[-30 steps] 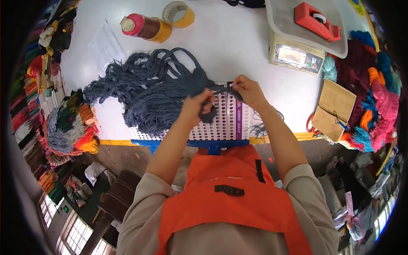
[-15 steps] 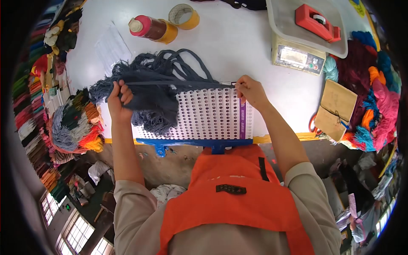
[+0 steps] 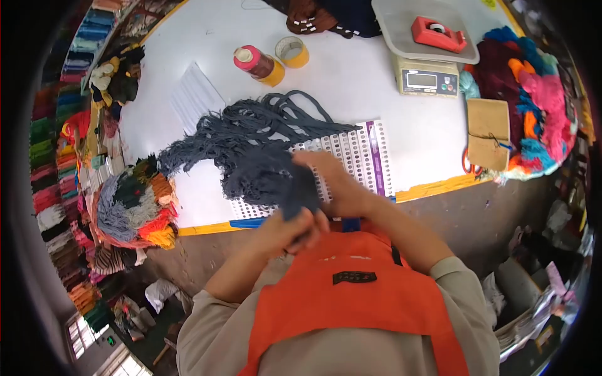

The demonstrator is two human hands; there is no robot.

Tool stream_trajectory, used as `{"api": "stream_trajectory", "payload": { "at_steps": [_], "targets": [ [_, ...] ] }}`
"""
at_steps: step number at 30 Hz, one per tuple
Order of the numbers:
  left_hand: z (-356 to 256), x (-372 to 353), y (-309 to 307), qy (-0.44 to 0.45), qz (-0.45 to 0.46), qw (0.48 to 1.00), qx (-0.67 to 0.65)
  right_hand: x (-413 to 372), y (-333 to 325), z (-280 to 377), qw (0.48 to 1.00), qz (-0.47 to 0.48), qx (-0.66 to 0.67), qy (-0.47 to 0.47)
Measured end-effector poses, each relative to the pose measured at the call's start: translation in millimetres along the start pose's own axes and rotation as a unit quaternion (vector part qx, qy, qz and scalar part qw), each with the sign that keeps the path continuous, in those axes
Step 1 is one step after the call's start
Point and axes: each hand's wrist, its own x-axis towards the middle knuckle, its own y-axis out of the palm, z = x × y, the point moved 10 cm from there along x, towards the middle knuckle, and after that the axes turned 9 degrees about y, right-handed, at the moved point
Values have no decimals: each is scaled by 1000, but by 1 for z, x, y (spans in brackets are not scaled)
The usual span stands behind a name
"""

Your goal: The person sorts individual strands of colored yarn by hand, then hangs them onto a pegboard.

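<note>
A tangled heap of dark blue-grey yarn (image 3: 257, 172) lies over a white perforated board (image 3: 342, 150) at the table's front edge. My left hand (image 3: 295, 230), at the near edge, is closed around the lower end of a yarn bundle pulled toward my body. Against the bundle's right side, my right hand (image 3: 335, 185) grips the yarn, its fingers partly hidden and slightly blurred. Long loops of the same yarn stretch across the board's top toward its purple strip (image 3: 376, 156). A blue clip bar (image 3: 248, 223) runs along the board's near edge.
Beyond the yarn stand a pink-topped cone (image 3: 254, 61) and a tape roll (image 3: 292, 52). A scale (image 3: 426, 78) carries a red tape dispenser (image 3: 439, 34). Paper sheets (image 3: 197, 94) lie left. Coloured yarn piles (image 3: 135, 200) flank both sides; a cardboard piece (image 3: 488, 135) lies right.
My left hand has come right and down toward my body with yarn in it. My right hand has left the stretched strand's end at the board's upper right and moved down-left to the bundle.
</note>
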Motion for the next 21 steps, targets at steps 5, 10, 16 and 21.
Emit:
{"api": "stream_trajectory", "payload": {
  "at_steps": [5,10,16,21],
  "targets": [
    [-11,-77,49,7,224,966,129,-23,77,40,996,77,-16,36],
    [21,-102,14,-114,12,979,-169,-68,30,167,979,-189,29,-66],
    [47,-139,139,-145,474,834,240,-150,36,163,948,-299,-97,-36],
    [3,-175,256,210,441,762,426,-295,44,107,851,-506,-91,109]
  ]
}}
